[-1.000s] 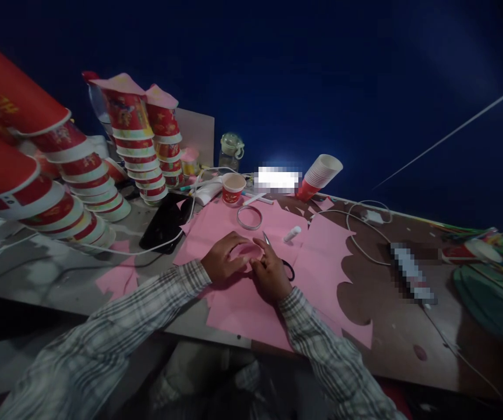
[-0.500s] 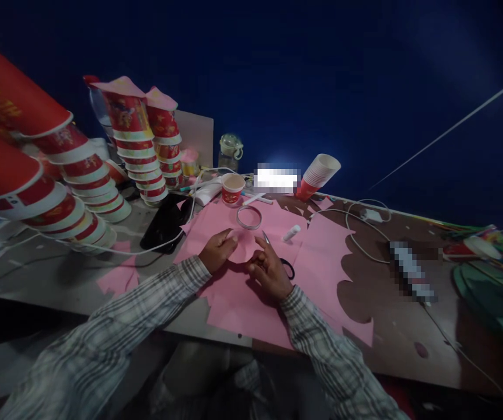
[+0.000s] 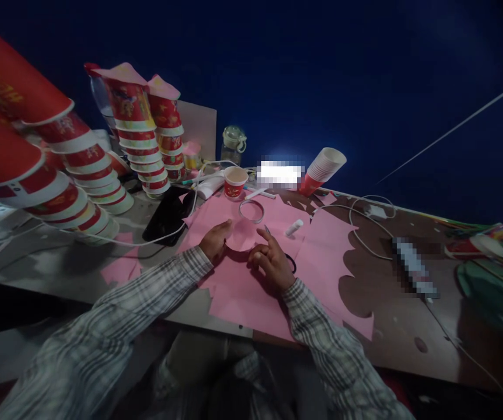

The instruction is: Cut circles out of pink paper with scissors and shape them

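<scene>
My left hand (image 3: 215,240) pinches the edge of a round pink paper piece (image 3: 241,236) and lifts it off the pink sheet (image 3: 251,297). My right hand (image 3: 272,262) is closed around black-handled scissors (image 3: 290,262), whose blade tip points up by my forefinger. Both hands rest over the pink paper on the table. A tape ring (image 3: 251,210) and a white glue stick (image 3: 294,227) lie just beyond my fingers.
Leaning stacks of red paper cups (image 3: 80,175) fill the left side. A single red cup (image 3: 234,182), a black phone (image 3: 167,213), white cables (image 3: 356,224), a tilted stack of cups (image 3: 321,169) and green and coloured items (image 3: 488,280) at right crowd the table (image 3: 400,326).
My left hand has drawn the round pink piece up and away from the sheet. My right hand with the scissors has stayed nearly in place. The view shifted slightly.
</scene>
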`<state>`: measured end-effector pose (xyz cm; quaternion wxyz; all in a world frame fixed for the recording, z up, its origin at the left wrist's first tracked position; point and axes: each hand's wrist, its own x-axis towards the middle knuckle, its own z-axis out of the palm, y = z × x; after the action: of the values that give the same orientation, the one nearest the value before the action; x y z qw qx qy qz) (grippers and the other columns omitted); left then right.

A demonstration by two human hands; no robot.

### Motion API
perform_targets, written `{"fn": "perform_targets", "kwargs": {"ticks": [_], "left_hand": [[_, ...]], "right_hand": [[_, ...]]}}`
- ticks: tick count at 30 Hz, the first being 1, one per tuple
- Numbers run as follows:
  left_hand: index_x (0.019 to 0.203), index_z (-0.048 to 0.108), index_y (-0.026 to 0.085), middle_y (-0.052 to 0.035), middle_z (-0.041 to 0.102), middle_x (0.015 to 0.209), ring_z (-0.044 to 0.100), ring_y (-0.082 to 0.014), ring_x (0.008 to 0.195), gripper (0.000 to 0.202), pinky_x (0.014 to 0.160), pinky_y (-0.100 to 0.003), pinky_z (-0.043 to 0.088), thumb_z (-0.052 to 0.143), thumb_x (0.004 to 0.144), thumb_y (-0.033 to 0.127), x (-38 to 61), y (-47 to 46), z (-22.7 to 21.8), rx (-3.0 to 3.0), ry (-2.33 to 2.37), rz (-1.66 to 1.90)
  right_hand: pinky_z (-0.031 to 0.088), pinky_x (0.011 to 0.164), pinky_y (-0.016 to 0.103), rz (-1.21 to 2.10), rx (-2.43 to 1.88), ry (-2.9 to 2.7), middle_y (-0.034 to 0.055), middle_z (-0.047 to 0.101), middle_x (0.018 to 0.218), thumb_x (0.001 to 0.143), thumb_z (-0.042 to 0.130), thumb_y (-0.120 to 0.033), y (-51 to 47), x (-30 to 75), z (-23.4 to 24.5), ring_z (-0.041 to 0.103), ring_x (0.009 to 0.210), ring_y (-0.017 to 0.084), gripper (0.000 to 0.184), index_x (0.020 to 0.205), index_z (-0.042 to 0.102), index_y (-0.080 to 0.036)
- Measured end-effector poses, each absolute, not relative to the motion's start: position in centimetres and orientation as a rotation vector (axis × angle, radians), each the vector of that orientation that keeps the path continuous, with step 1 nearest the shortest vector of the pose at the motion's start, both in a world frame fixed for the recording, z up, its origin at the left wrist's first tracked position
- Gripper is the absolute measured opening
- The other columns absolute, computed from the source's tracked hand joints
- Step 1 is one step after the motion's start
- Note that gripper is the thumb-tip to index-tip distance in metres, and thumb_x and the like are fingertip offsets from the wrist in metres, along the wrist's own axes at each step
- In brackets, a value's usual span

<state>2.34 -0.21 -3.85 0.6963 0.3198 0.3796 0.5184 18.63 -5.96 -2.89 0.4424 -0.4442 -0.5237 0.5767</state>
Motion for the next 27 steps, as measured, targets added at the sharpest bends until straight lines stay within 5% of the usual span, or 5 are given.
{"fn": "perform_targets", "kwargs": {"ticks": [11, 17, 22, 27], "left_hand": [[0.078, 0.063, 0.011, -0.0058, 0.068, 0.068, 0.066, -0.0202, 0.072, 0.034, 0.075, -0.034, 0.050, 0.072, 0.075, 0.043, 2.8, -0.8, -3.6, 0.573, 0.673, 1.004], [0.062, 0.054, 0.015, 0.0054, 0.047, 0.046, 0.046, -0.0092, 0.046, 0.032, 0.057, -0.026, 0.042, 0.075, 0.074, 0.037, 2.6, -1.0, -3.0, 0.616, 0.716, 1.026], [0.076, 0.062, 0.013, 0.0019, 0.059, 0.066, 0.053, -0.0093, 0.063, 0.031, 0.064, -0.024, 0.045, 0.078, 0.070, 0.038, 2.3, -1.0, -2.9, 0.801, 0.678, 1.019], [0.109, 0.059, 0.016, -0.0036, 0.067, 0.089, 0.064, -0.0154, 0.073, 0.055, 0.066, -0.029, 0.051, 0.083, 0.064, 0.035, 2.0, -1.2, -3.1, 0.917, 0.653, 0.848]], "right_hand": [[0.039, 0.040, 0.023, 1.430, -1.243, -1.180, -0.0078, 0.056, 0.057, 0.075, 0.059, -0.028, -5.3, 18.2, -2.9, 0.048, 0.041, 0.011, 0.057, 0.128, 0.038, -0.020], [0.039, 0.039, 0.022, 1.317, -1.257, -1.137, -0.0086, 0.056, 0.058, 0.074, 0.060, -0.029, -5.2, 18.3, -2.8, 0.047, 0.041, 0.009, 0.058, 0.127, 0.040, -0.018], [0.045, 0.052, 0.027, 1.070, -1.295, -1.274, -0.0064, 0.054, 0.062, 0.078, 0.058, -0.027, -5.2, 18.6, -3.5, 0.052, 0.051, 0.012, 0.052, 0.127, 0.043, -0.017], [0.046, 0.058, 0.031, 0.887, -1.318, -1.319, -0.0027, 0.055, 0.067, 0.079, 0.056, -0.027, -5.1, 18.9, -3.7, 0.055, 0.059, 0.015, 0.046, 0.123, 0.046, -0.017]]}}
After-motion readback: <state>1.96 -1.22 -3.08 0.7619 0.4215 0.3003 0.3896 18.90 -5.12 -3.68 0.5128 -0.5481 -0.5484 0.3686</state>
